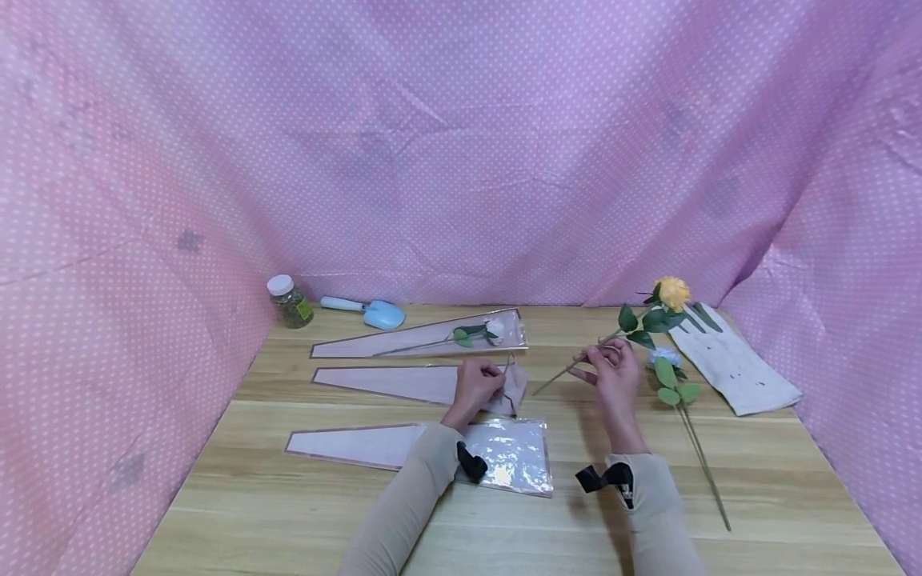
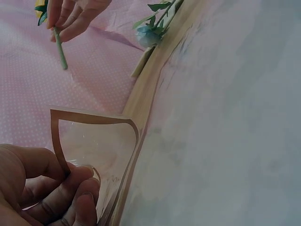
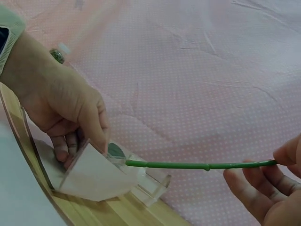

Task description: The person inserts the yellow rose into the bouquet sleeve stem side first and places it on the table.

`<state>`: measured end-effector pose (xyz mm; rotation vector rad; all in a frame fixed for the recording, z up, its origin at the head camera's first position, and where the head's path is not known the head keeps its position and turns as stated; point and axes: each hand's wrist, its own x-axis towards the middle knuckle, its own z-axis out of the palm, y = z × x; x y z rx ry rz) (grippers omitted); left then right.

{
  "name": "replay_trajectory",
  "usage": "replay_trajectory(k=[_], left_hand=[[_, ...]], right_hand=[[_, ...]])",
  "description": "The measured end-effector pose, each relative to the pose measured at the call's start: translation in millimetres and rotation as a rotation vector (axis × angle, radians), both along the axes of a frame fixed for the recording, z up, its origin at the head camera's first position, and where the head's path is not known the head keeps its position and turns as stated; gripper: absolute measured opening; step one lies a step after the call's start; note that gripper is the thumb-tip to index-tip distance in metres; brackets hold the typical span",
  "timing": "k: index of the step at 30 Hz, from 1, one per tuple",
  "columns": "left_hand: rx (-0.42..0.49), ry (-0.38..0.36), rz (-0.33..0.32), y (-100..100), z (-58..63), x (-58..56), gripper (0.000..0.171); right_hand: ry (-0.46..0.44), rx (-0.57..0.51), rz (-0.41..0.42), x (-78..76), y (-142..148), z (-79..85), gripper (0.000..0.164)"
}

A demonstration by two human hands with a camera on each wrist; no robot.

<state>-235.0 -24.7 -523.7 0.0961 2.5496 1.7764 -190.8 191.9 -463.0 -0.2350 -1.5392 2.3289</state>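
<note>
My left hand (image 1: 477, 390) pinches the clear front layer of the middle flower sleeve (image 1: 389, 382), lifting its brown-bordered edge (image 2: 89, 115) so the wide mouth gapes. In my right hand (image 1: 616, 382) is the stem (image 3: 188, 165) of a yellow rose (image 1: 672, 294), pinched between thumb and fingers. The bloom points up and right, while the bare stem end slants down toward the sleeve's mouth. Behind the middle sleeve lies another sleeve (image 1: 346, 350) with a white rose (image 1: 495, 331) on or in it. A third sleeve (image 1: 515, 448) lies flat in front, partly under my left forearm.
A blue rose (image 1: 664, 358) lies right of my right hand, its stem running toward the front. Beyond it is a white work glove (image 1: 749, 376). A white-lidded jar (image 1: 291, 304) and a light-blue trowel (image 1: 383, 314) stand and lie at the back left. Pink dotted cloth (image 1: 461, 176) surrounds the wooden table.
</note>
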Motion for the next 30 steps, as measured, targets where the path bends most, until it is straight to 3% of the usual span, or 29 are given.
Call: replay_trajectory(k=[7,30], left_hand=[[0.008,0.003,-0.004,0.3,0.4,0.8,0.009],[0.019,-0.022,0.001,0.8,0.3,0.2,0.009]], right_hand=[[0.059,0.016,-0.052,-7.8,-15.0,-6.2,0.01],[0.08,0.15,-0.113,-15.0,-37.2,-32.4,0.012]])
